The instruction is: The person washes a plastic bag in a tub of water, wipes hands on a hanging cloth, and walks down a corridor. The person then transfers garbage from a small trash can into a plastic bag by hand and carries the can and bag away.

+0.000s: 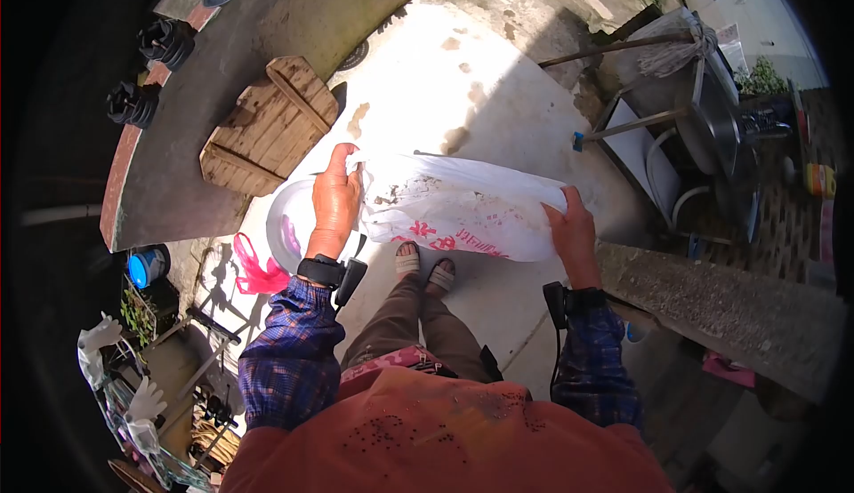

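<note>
A white sack [463, 200] with red printed characters and dark dirt stains is stretched sideways in front of me, above my feet. At its left end, my left hand [337, 204] is closed on the bunched edge. My right hand [574, 233] grips the other end, with the thumb on the near face and the other fingers partly hidden behind it. Just left of my left hand stands a white basin [277, 224] with something purple in it, partly covered by the hand. A pink plastic bag [258, 272] lies beside the basin.
A wooden board lid [269, 127] leans against the low wall at left. Right of me stand a metal frame with a sink [703, 128] and a stone ledge [725, 311]. White gloves [145, 413] hang at lower left near a blue bucket [148, 266].
</note>
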`<state>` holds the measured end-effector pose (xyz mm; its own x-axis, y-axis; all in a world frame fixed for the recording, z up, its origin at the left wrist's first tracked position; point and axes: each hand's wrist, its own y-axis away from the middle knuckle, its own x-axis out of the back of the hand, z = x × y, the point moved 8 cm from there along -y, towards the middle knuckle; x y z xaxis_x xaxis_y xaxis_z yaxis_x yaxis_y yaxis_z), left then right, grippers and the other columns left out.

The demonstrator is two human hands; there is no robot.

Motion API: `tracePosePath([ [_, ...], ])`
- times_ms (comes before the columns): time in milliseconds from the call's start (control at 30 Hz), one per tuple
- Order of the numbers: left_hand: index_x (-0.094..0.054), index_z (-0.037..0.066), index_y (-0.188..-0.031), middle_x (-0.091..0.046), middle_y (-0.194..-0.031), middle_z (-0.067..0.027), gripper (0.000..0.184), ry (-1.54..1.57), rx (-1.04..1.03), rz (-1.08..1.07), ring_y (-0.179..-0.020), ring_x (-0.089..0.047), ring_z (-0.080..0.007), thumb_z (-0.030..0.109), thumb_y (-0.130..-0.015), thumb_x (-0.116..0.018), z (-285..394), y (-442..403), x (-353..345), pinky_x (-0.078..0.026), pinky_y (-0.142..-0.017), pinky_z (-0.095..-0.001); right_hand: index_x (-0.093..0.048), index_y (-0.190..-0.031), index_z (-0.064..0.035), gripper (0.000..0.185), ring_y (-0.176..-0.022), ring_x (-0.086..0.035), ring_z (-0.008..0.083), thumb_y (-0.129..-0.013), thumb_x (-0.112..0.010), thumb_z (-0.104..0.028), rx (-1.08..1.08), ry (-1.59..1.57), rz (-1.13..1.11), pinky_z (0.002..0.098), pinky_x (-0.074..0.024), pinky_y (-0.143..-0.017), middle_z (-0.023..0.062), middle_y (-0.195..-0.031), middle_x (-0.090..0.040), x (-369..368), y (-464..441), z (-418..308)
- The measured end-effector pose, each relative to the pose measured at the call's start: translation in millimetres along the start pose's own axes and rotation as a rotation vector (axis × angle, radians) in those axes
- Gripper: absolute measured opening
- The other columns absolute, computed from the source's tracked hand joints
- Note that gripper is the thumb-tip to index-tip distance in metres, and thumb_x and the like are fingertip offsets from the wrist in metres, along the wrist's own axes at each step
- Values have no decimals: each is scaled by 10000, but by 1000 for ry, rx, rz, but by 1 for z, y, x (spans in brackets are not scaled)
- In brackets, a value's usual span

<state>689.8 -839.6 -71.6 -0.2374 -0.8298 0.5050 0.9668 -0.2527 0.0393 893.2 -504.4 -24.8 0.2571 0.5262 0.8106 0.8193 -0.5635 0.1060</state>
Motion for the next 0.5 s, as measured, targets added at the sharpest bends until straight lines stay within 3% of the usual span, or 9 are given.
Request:
tracePosePath([
  [67, -545, 55, -1068, -515, -577, -88, 174, -149, -54, 54, -551, -479, -138, 138, -925, -599, 5, 1, 4, -435, -555, -316, -535, -1082, -19, 287, -864, -653, 213, -843, -666, -108, -53, -108, 16, 323, -507, -762, 159, -941, -666, -1, -4, 9],
  [133, -548, 45, -1059, -516, -574, -88, 184, -224, -79, 78, -550, -476, -137, 160, -925, -602, 4, 1, 4, -436, -562, -320, -527, -1113, -19, 323, -909, -613, 180, -833, -677, -81, -52, -438, -36, 306, -495, -803, 118, -986, -638, -9, -6, 10],
  [200, -565, -27, -978, -542, -616, -15, 292, 215, 196, 30, -576, -461, -112, 264, -953, -586, -21, 2, -5, -423, -569, -301, -522, -1126, -18, 331, -930, -591, 165, -837, -676, -73, -68, -500, -63, 295, -487, -819, 98, -1009, -620, -15, -7, 8],
  [333, -598, -50, -930, -535, -681, 34, 470, 340, 284, -67, -627, -451, -88, 416, -962, -550, -13, 4, -4, -403, -577, -263, -511, -1174, -4, 365, -972, -572, 139, -860, -675, -87, -85, -738, -134, 275, -478, -842, 74, -1068, -602, -24, -8, -19],
  [400, -626, -4, -989, -522, -698, 22, 516, 331, 557, -200, -658, -445, -82, 502, -946, -533, -26, 10, -11, -384, -580, -242, -509, -1185, 0, 371, -982, -570, 133, -867, -674, -96, -96, -789, -149, 274, -478, -847, 73, -1086, -600, -25, -10, -26],
  [500, -604, 23, -1109, -559, -790, 0, 556, 362, 601, -156, -705, -469, -72, 545, -934, -523, -23, 15, -11, -394, -599, -218, -506, -1204, 6, 386, -994, -569, 127, -877, -673, -111, -102, -854, -161, 274, -477, -857, 73, -1108, -600, -31, -14, -35],
])
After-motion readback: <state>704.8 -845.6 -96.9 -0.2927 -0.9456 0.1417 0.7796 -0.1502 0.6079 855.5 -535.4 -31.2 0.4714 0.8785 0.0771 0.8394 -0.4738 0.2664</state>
